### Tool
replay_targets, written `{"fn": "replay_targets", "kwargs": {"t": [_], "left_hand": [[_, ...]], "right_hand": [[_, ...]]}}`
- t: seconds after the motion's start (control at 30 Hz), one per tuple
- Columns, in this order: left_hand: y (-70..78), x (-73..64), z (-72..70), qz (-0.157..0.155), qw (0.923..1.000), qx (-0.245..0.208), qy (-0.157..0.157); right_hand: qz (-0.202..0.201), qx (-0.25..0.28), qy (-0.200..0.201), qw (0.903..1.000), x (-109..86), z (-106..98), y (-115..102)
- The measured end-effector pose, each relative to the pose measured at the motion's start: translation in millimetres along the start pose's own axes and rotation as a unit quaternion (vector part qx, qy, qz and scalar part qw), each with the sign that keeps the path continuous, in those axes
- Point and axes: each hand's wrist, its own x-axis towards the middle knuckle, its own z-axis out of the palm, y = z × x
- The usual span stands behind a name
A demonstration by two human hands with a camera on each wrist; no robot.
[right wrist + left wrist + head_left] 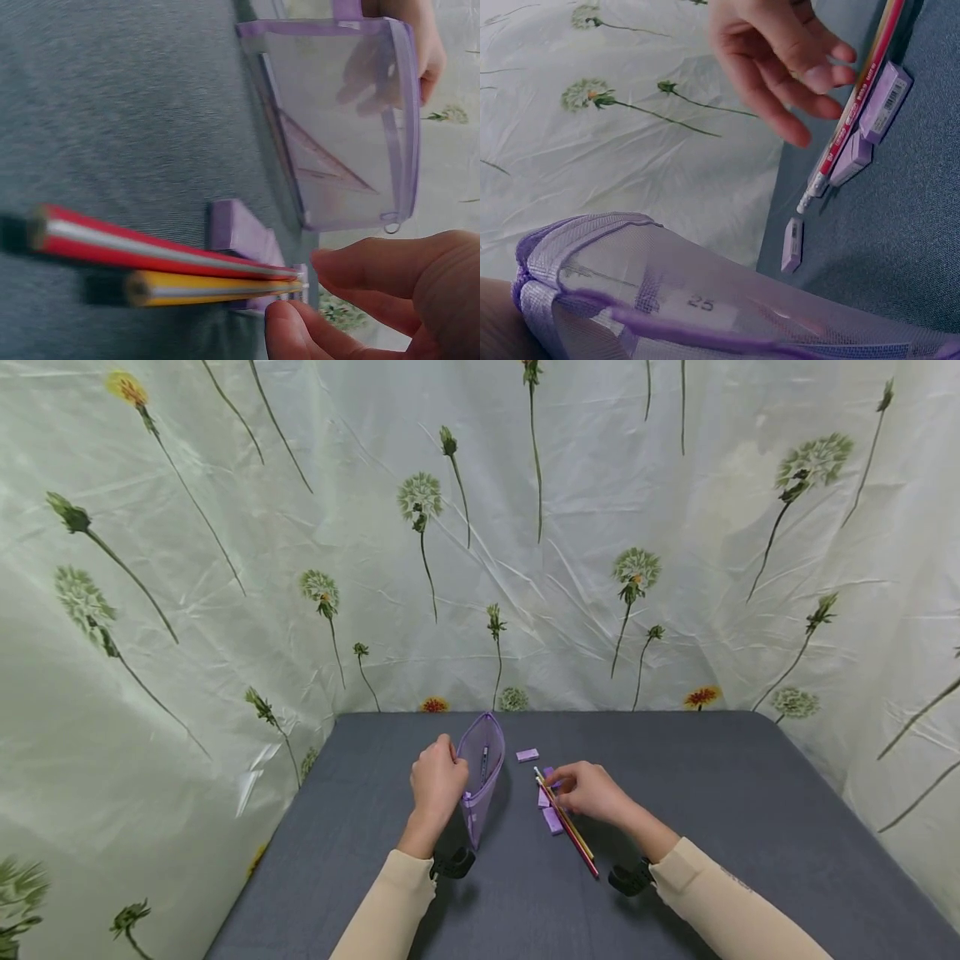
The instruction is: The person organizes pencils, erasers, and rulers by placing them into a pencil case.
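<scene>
Right wrist: sheer, purple-edged pouch point(334, 126)

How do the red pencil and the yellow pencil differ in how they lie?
The red pencil lies nearer the purple mesh pouch than the yellow pencil does. The red pencil's unsharpened end extends past the yellow pencil's. Both have silver stripes and flat, unsharpened ends.
</scene>
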Motion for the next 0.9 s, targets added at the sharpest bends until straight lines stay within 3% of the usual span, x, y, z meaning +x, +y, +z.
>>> {"fn": "replay_targets", "kwargs": {"t": [0.37,0.7,0.83,0.9], "left_hand": [[0.7,0.6,-1.1,-0.003,0.9997,-0.018,-0.013],[2.5,2.1,-0.8,0.035,0.9956,0.087,-0.004],[4.7,3.0,-0.8,0.047,0.9927,0.110,-0.019],[5.0,3.8,-0.6,0.044,0.9933,0.100,-0.037]], "right_hand": [[0.001,-0.053,0.020,0.9984,-3.3,9,9],[0.037,-0.012,0.025,0.9989,-7.2,13,9],[0.041,0.009,0.034,0.9985,-9.6,12,9],[0.045,0.020,0.037,0.9981,-10.3,13,9]]}}
